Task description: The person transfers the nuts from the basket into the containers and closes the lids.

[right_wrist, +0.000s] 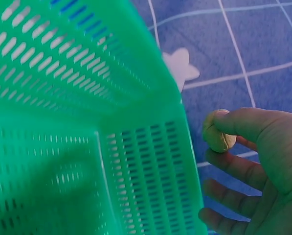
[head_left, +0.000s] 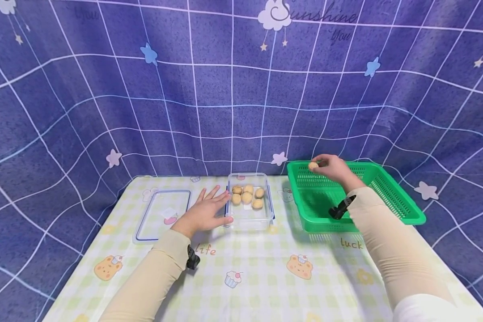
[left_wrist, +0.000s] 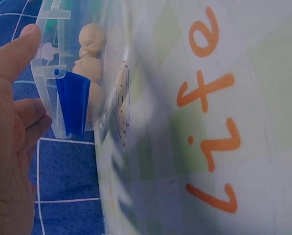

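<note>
A clear plastic box point(head_left: 251, 224) with blue side clips stands mid-table, several walnuts point(head_left: 247, 197) lying on its floor. My left hand point(head_left: 203, 214) is at the box's left side, fingers spread and straight; in the left wrist view its thumb and fingertips are by the rim near a blue clip point(left_wrist: 73, 105). Above the far left part of the green basket point(head_left: 322, 224), my right hand point(head_left: 335, 169) pinches one walnut point(right_wrist: 219, 131) between thumb and index finger. The other right fingers extend loosely in the right wrist view, beside the basket's rim.
A clear lid point(head_left: 161, 203) with a blue seal lies flat to the left of the box. A checked cloth point(head_left: 265, 286) with printed pictures covers the table. Behind it hangs a blue curtain point(head_left: 249, 89) with a grid pattern.
</note>
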The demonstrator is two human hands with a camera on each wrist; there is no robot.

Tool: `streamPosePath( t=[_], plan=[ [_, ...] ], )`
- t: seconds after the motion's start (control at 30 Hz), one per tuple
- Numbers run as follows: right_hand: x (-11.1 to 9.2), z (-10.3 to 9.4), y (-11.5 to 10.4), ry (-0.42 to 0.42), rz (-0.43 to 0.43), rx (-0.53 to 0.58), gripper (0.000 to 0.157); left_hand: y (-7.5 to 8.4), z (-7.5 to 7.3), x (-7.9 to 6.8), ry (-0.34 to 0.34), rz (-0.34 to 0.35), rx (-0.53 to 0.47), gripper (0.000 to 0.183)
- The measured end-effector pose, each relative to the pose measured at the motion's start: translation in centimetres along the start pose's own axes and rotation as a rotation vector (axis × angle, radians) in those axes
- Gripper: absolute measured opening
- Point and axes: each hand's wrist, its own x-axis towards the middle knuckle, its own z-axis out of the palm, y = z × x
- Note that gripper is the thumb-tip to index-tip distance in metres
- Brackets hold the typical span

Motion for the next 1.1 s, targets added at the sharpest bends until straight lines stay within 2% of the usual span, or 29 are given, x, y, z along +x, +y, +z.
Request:
streamPosePath(
  t=[0.43, 0.87, 1.1],
  plan=[
    [0.2, 1.7, -2.9, 0.012, -0.029, 0.034, 0.041, 0.3, -0.1, -0.1, -0.005, -0.010, 0.010, 0.084],
    [0.1, 4.4, -6.3, 0.007, -0.064, 0.099, 0.042, 0.2, 0.0, -0.1, 0.002, -0.008, -0.015, 0.078],
    [0.0, 5.9, -8.0, 0.004, -0.091, 0.138, 0.040, 0.1, 0.1, 0.0, 0.008, -0.005, -0.005, 0.082]
  ],
)
